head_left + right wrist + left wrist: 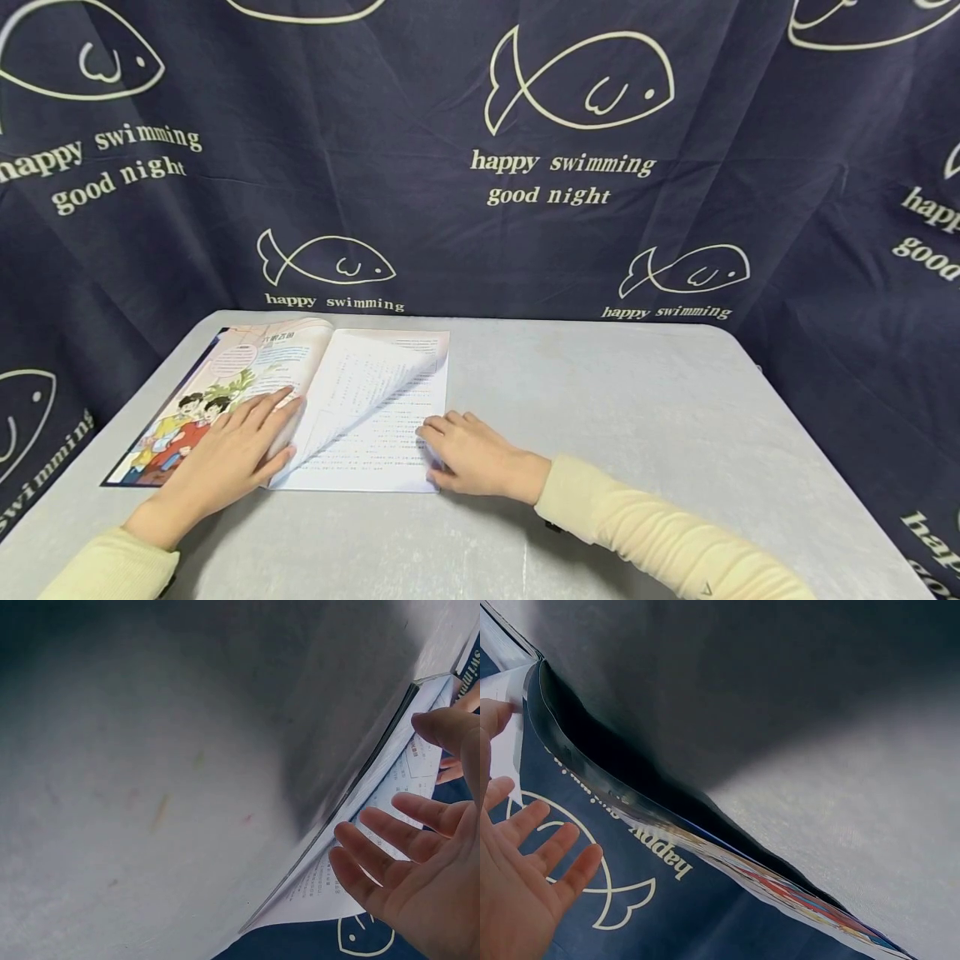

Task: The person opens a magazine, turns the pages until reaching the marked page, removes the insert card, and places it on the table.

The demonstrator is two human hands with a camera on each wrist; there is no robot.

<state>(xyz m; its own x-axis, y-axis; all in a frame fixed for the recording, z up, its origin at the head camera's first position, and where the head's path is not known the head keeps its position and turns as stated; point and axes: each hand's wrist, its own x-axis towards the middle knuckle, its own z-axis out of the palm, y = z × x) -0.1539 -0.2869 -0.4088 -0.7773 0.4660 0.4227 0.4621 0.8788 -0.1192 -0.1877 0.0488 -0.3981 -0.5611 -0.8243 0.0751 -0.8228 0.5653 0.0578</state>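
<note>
An open magazine (pixel 405 450) lies on the left part of a grey table. Its left page (pixel 232 362) carries a colour drawing of people and bulges up near the spine. One leaf (pixel 352 392) is lifted and curls diagonally across the printed right page. My left hand (pixel 232 454) rests on the left page near the spine, its fingers spread and fairly straight. At the magazine's right edge, my right hand (pixel 476 454) touches the lower part of the page with loosely bent fingers. In the right wrist view those fingers (pixel 390 832) are spread, with nothing pinched between them.
The grey table (pixel 622 400) stretches right of the magazine and toward the front. Behind and around it hangs a dark blue curtain (pixel 442 225) with white fish outlines and lettering. Both arms wear pale yellow sleeves (pixel 645 525).
</note>
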